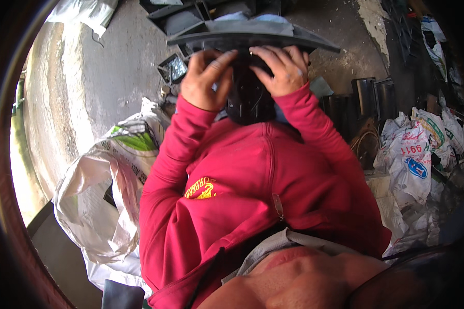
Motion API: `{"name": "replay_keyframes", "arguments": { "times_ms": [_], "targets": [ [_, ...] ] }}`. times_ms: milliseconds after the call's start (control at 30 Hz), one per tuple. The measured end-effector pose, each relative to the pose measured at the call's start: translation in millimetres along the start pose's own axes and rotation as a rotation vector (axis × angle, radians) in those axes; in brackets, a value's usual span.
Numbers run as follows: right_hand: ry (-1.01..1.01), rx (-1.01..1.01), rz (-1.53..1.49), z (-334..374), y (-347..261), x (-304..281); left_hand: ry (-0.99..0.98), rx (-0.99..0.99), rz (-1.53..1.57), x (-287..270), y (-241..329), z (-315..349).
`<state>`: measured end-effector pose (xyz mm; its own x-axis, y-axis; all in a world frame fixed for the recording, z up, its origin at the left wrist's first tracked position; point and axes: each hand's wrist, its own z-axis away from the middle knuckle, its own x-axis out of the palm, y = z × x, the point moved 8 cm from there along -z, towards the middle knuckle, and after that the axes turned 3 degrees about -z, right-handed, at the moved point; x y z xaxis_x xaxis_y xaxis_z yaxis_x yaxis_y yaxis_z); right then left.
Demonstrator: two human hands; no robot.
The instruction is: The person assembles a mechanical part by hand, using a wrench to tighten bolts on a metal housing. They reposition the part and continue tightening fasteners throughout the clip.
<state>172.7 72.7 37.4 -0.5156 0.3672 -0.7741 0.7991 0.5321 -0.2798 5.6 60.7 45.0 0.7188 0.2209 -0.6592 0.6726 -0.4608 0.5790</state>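
Observation:
A dark moulded plastic part [250,98] stands between my forearms, close against my body. Its upper end lies between my two hands. My left hand [207,82] bends its fingers in from the left, fingertips at the part's top. From the right, my right hand [284,69] curls over the same end, its thumb lower than the forefinger. A tiny bright spot shows at the right forefinger's tip; I cannot make out what it is. Just beyond the fingers runs a long black panel [252,37] with a curved edge. The exact contact under the fingertips is hidden.
Black bins [178,20] stand behind the panel, and a small black box [172,68] lies left of it. An open white sack [98,195] is at my left. Printed plastic bags [410,154] pile up on the right, near dark upright parts [365,97].

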Motion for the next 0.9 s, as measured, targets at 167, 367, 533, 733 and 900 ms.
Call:
{"name": "replay_keyframes", "arguments": {
  "times_ms": [167,367,533,733,900],
  "targets": [
    [0.1,-0.086,0.054,-2,11,4,-0.628,-0.347,0.016,0,-76,75],
    [0.104,-0.118,0.031,-9,16,7,-0.641,-0.053,-0.285,49,-37,98],
    [0.064,-0.096,0.01,-12,17,7,-0.938,-0.248,-0.521,79,-59,111],
    [0.001,-0.058,-0.054,-13,7,7,-1.119,-0.347,-0.175,-20,-81,126],
    [-0.007,-0.015,-0.049,-11,9,9,-0.789,-0.447,0.675,-64,-58,103]
  ]
}}
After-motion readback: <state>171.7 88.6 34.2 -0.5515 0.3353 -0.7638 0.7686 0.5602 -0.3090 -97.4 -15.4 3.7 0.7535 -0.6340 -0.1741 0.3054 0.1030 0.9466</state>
